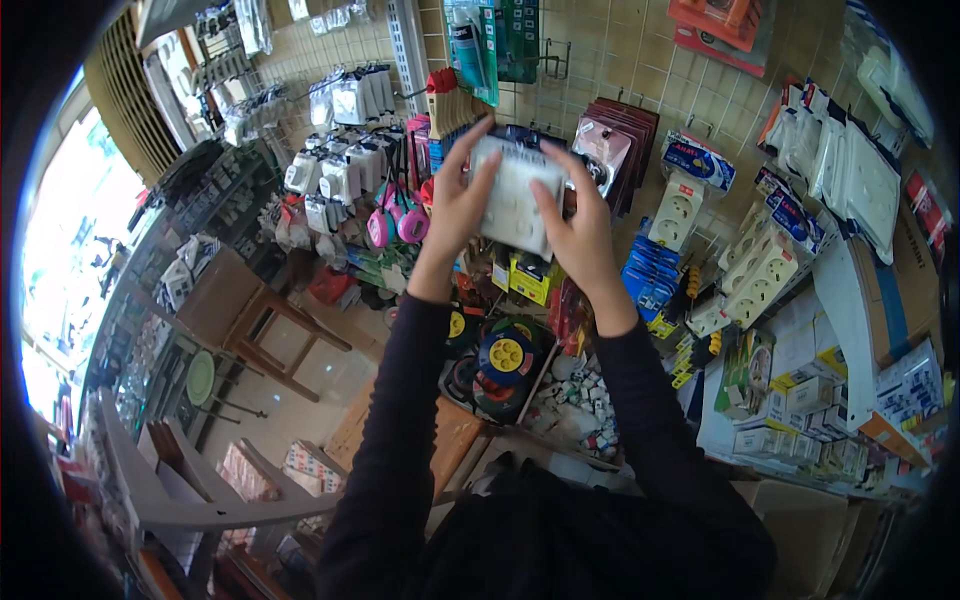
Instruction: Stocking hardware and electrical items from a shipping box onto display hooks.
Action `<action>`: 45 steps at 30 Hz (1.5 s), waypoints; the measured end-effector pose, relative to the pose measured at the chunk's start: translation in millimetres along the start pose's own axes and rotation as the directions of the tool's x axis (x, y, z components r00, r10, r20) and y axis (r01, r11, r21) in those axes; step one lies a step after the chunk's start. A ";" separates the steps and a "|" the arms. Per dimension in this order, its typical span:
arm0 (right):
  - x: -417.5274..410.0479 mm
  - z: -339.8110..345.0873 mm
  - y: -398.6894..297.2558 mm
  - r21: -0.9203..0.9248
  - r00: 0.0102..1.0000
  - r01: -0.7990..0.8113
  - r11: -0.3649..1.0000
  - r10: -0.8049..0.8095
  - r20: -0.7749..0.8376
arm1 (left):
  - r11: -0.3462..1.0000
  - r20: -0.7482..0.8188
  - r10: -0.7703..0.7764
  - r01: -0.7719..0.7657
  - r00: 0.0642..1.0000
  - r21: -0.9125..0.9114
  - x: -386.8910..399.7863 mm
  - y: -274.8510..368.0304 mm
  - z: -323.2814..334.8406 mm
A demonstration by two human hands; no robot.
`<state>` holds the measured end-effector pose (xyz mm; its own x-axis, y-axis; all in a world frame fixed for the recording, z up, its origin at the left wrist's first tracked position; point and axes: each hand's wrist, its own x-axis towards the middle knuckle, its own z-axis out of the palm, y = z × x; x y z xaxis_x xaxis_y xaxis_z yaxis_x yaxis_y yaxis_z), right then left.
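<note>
A white electrical fitting in clear plastic packing point(519, 196) is held up before the wall rack between both my hands. My left hand point(459, 199) grips its left edge, with fingers along the upper corner. On the opposite edge, my right hand point(583, 217) has its thumb across the front face. The pack's dark header card point(523, 136) shows along the top, and faint round shapes mark the front. Just behind it hang paintbrushes with red-tipped handles point(444, 97) on the left and brown carded packs point(626, 142) on the right.
White socket strips point(761, 281) hang at the right from a wire grid wall point(615, 52). Below my hands stand cable reels with yellow socket faces point(506, 356), beside a bin of small white fittings point(574, 397). A wooden chair point(247, 319) and a grey shelf frame point(232, 514) are at the left.
</note>
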<state>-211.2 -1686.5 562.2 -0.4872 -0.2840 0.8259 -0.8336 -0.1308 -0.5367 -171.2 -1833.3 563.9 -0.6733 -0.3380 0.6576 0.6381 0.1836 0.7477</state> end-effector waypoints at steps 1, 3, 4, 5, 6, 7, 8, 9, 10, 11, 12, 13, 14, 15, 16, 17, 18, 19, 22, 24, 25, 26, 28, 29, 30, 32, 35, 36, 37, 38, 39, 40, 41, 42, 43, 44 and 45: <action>15.5 6.3 4.7 0.038 0.999 -0.034 0.999 0.035 -0.018 | 0.999 -0.011 0.048 -0.048 0.999 0.004 18.2 -0.8 -1.4; 42.7 16.9 14.3 -0.025 0.996 -0.001 1.000 -0.001 -0.085 | 0.995 0.033 0.099 -0.098 0.995 -0.030 49.8 -3.4 -7.9; 55.0 21.4 19.4 -0.032 0.996 -0.002 0.999 -0.001 -0.090 | 0.994 0.033 0.107 -0.106 0.994 -0.036 66.2 -5.8 -9.5; 66.7 25.6 24.5 -0.042 0.994 -0.011 0.999 0.006 -0.106 | 0.993 0.029 0.107 -0.106 0.994 -0.042 78.7 -8.6 -11.2; 77.6 29.3 29.5 -0.052 0.992 -0.018 0.998 0.011 -0.122 | 0.988 0.042 0.148 -0.145 0.988 -0.057 88.4 -11.2 -13.4; 87.0 32.6 34.4 -0.058 0.992 -0.016 0.998 0.008 -0.124 | 0.990 0.029 0.133 -0.131 0.991 -0.054 97.1 -13.7 -15.5; 95.0 35.9 39.2 -0.075 0.990 0.020 0.997 -0.030 -0.136 | 0.993 0.013 0.104 -0.103 0.995 -0.050 103.9 -16.3 -17.5; 101.8 39.0 43.6 -0.090 0.987 0.045 0.995 -0.059 -0.149 | 0.991 0.017 0.120 -0.119 0.993 -0.055 109.5 -18.8 -19.4; 106.5 40.5 47.8 -0.078 0.989 0.024 0.997 -0.035 -0.143 | 0.993 0.014 0.104 -0.103 0.995 -0.053 114.1 -21.6 -20.4; 108.2 40.9 51.5 -0.086 0.989 0.032 0.996 -0.044 -0.142 | 0.995 0.010 0.087 -0.086 0.996 -0.052 117.6 -24.8 -20.9; 108.9 40.7 55.0 -0.094 0.991 -0.002 0.996 -0.011 -0.137 | 0.995 0.013 0.085 -0.084 0.996 -0.057 119.4 -28.6 -21.1; 108.7 39.9 58.4 -0.102 0.991 -0.037 0.994 0.024 -0.132 | 0.996 0.027 0.045 -0.043 0.999 -0.082 120.1 -33.0 -20.9; 107.8 38.3 61.4 -0.126 0.991 -0.037 0.991 0.021 -0.129 | 0.994 0.043 0.005 0.000 0.999 -0.106 120.3 -38.1 -20.6; 107.0 37.2 64.3 -0.130 0.991 -0.041 0.991 0.023 -0.131 | 0.994 0.046 0.002 0.003 0.999 -0.110 120.6 -43.6 -20.3; 105.9 36.6 66.9 -0.174 0.994 -0.024 0.984 0.004 -0.112 | 0.993 0.039 0.015 -0.010 0.999 -0.115 121.0 -49.2 -19.9; 105.2 36.1 69.2 -0.217 0.996 -0.006 0.976 -0.014 -0.093 | 0.993 0.033 0.029 -0.024 0.999 -0.120 121.7 -55.0 -19.6; 104.4 35.8 71.4 -0.222 0.995 -0.010 0.975 -0.012 -0.098 | 0.991 0.051 -0.019 0.025 0.999 -0.133 122.5 -60.8 -19.7; 103.7 35.6 73.3 -0.278 0.996 -0.026 0.960 0.000 -0.094 | 0.990 0.057 -0.019 0.027 0.998 -0.138 124.1 -66.6 -18.2; 105.1 33.6 78.0 -0.419 0.995 -0.060 0.906 0.022 -0.094 | 0.994 0.011 0.108 -0.108 0.994 -0.002 130.5 -80.3 -11.9; 106.7 33.2 79.9 -0.500 0.994 -0.085 0.862 0.040 -0.099 | 0.979 0.005 0.178 -0.178 0.984 0.102 135.1 -85.8 -7.4; 107.8 33.6 80.6 -0.559 0.993 -0.093 0.824 0.037 -0.110 | 0.944 0.000 0.248 -0.242 0.969 0.226 137.0 -87.6 -5.0; 108.7 34.4 80.9 -0.615 0.992 -0.100 0.782 0.034 -0.119 | 0.896 0.001 0.329 -0.312 0.944 0.315 138.4 -89.0 -2.8; 110.5 37.1 81.0 -0.660 0.989 -0.139 0.738 0.066 -0.134 | 0.874 0.002 0.339 -0.315 0.941 0.370 140.9 -90.4 0.6; 111.2 38.5 80.8 -0.699 0.985 -0.168 0.695 0.089 -0.148 | 0.847 0.004 0.353 -0.321 0.936 0.424 140.8 -90.9 2.0; 113.0 38.9 80.6 -0.705 0.982 -0.188 0.684 0.113 -0.152 | 0.860 0.007 0.303 -0.276 0.953 0.430 139.7 -91.6 2.9; 114.4 39.2 80.2 -0.711 0.980 -0.199 0.674 0.137 -0.144 | 0.865 0.003 0.269 -0.243 0.963 0.439 136.0 -93.0 4.4; 113.1 37.0 80.0 -0.722 0.976 -0.213 0.659 0.183 -0.121 | 0.875 0.030 0.249 -0.239 0.968 0.421 130.7 -94.7 4.0; 111.8 36.7 80.0 -0.703 0.980 -0.196 0.684 0.153 -0.124 | 0.875 0.009 0.279 -0.258 0.960 0.409 128.2 -95.3 4.3; 110.2 36.5 79.9 -0.683 0.982 -0.189 0.706 0.137 -0.130 | 0.874 -0.008 0.312 -0.283 0.950 0.395 126.4 -95.6 4.2; 108.5 35.3 79.5 -0.687 0.984 -0.180 0.704 0.124 -0.130 | 0.906 0.001 0.272 -0.256 0.962 0.338 124.5 -95.5 2.9; 106.5 34.3 78.7 -0.671 0.987 -0.160 0.724 0.120 -0.106 | 0.905 -0.001 0.271 -0.255 0.962 0.340 123.2 -95.3 2.3; 103.6 33.1 77.3 -0.657 0.988 -0.155 0.738 0.129 -0.088 | 0.921 -0.008 0.246 -0.230 0.969 0.315 121.9 -95.0 2.2; 100.8 32.2 75.1 -0.658 0.989 -0.148 0.738 0.122 -0.086 | 0.936 -0.013 0.220 -0.207 0.975 0.283 120.2 -94.8 2.3; 98.5 32.4 72.1 -0.660 0.993 -0.121 0.741 0.091 -0.080 | 0.955 -0.033 0.179 -0.165 0.983 0.247 118.7 -94.6 2.7; 96.7 32.2 68.0 -0.668 0.991 -0.136 0.731 0.106 -0.086 | 0.957 -0.024 0.175 -0.164 0.984 0.241 116.0 -94.6 3.5; 91.0 29.8 62.1 -0.668 0.992 -0.127 0.733 0.109 -0.069 | 0.906 -0.105 0.243 -0.187 0.964 0.380 112.2 -94.9 4.8; 83.8 26.9 54.8 -0.670 0.993 -0.118 0.733 0.092 -0.074 | 0.838 -0.172 0.320 -0.193 0.932 0.511 108.6 -94.9 6.7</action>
<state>-290.7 -1743.0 597.4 -0.5796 -0.2235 0.7837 -0.7278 0.5745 -0.3744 -307.3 -1881.3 565.0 -0.3592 -0.4148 0.8360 0.4739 0.6907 0.5463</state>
